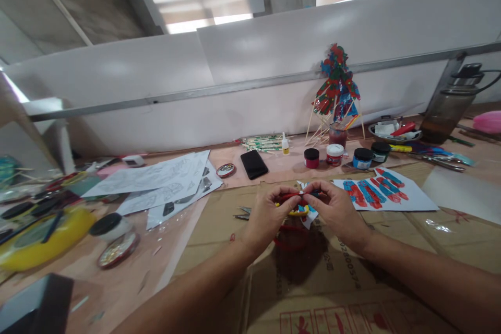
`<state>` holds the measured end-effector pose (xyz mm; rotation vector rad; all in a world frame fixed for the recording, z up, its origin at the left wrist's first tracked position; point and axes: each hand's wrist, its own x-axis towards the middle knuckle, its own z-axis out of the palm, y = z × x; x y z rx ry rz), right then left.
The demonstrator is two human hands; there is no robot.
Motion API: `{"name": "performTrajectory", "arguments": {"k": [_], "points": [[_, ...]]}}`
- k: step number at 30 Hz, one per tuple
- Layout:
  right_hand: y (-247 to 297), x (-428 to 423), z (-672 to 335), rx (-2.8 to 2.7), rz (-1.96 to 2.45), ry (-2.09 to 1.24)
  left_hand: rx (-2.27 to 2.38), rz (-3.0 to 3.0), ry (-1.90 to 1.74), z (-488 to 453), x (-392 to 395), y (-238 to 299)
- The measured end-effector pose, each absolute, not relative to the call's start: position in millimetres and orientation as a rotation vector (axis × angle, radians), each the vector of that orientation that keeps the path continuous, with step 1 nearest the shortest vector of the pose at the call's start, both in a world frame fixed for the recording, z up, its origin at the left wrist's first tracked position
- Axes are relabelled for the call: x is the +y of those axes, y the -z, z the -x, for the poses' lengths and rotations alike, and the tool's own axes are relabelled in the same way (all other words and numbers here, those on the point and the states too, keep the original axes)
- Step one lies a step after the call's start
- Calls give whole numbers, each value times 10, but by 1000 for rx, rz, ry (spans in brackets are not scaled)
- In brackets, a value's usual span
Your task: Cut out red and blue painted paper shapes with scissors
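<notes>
Both of my hands meet above the cardboard point(219, 250), fingertips together. My left hand point(274, 211) pinches a small red piece point(290, 196), and my right hand point(334, 209) pinches it from the other side. Most of the piece is hidden by the fingers, and its exact kind is unclear. Under the fingers lie a yellow-edged item point(300, 212) and scraps of white paper point(310, 219). Metal scissor blades point(243, 213) stick out left of my left hand. A red loop shape shows dimly in the shadow below my hands. Right of them rests a paper sheet painted red and blue point(422, 201).
Paint jars point(334, 154), a small glue bottle point(285, 145) and a black phone point(254, 164) stand or lie beyond the cardboard. Painted cutouts on sticks point(337, 83) rise from a cup. Drawings point(156, 175) and a yellow container point(74, 235) lie left; a bottle point(446, 109) stands right.
</notes>
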<state>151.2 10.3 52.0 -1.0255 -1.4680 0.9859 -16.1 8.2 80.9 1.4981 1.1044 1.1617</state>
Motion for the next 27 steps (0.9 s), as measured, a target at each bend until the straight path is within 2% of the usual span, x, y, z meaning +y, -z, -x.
{"name": "performTrajectory", "arguments": {"k": [12,27], "points": [[-481,103,-1508,-1449,1016,-996,1212,-1574,-1255,171,74,-824],[-499,74,-1491,-1452,1002,-971,1120,-1521,-1252,153,67,-811]]}}
